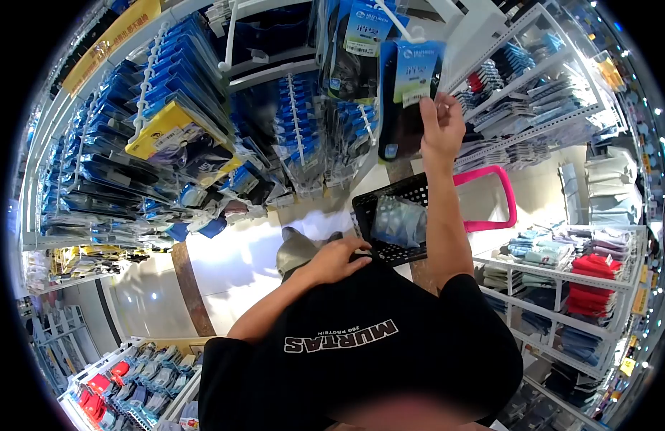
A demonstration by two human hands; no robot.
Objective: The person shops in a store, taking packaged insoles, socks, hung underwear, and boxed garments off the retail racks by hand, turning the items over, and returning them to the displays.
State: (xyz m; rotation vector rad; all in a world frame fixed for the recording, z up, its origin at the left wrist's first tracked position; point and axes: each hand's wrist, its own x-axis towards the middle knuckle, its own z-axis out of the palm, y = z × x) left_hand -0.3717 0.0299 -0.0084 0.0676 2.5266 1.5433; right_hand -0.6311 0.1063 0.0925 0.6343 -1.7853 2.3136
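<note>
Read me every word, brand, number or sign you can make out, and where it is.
"MURTAS": shirt, upside down here.
"PROTEIN": shirt, smaller; the number beside it is unclear.
"消臭": pack at the right hand, and the pack behind.
Too small or blurred: yellow sign, white stickers, packs' brand lines.

Flat plastic hanging packet [401, 104] was bright blue up top, fading to green on the label, dark below. Perforated black plastic basket [400, 255] had a hot-pink loop handle [511, 194]; black short-sleeved shirt [418, 373] had white lettering.
</note>
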